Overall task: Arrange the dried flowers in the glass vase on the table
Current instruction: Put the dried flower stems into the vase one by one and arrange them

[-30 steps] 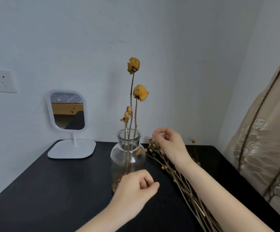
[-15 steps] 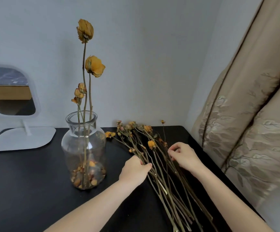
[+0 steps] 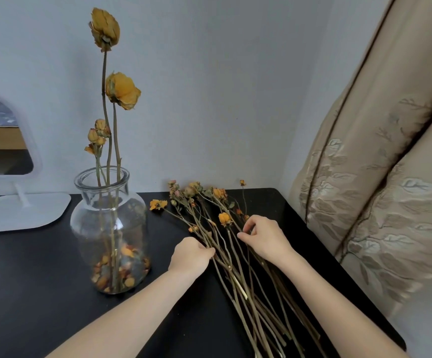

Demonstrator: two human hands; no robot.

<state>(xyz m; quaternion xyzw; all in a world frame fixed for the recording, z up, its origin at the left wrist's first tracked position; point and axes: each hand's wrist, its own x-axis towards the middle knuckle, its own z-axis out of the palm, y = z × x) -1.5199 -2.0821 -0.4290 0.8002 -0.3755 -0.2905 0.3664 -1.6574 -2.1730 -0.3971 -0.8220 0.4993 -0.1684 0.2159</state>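
A clear glass vase (image 3: 109,228) stands on the black table (image 3: 28,293), with three dried yellow flowers (image 3: 121,90) upright in it and loose petals at its bottom. To its right a bundle of dried flower stems (image 3: 240,277) lies flat on the table, heads toward the wall. My left hand (image 3: 191,254) grips stems at the bundle's left side. My right hand (image 3: 264,237) pinches a thin stem near an orange bud (image 3: 224,218) in the middle of the bundle.
A white stand mirror (image 3: 10,202) sits at the back left of the table. A beige patterned curtain (image 3: 380,202) hangs close along the table's right edge. The wall is right behind the vase.
The view has swung right and closer. Both hands have left the vase and settled on the bundle, with the left now gripping stems and the right pinching one.
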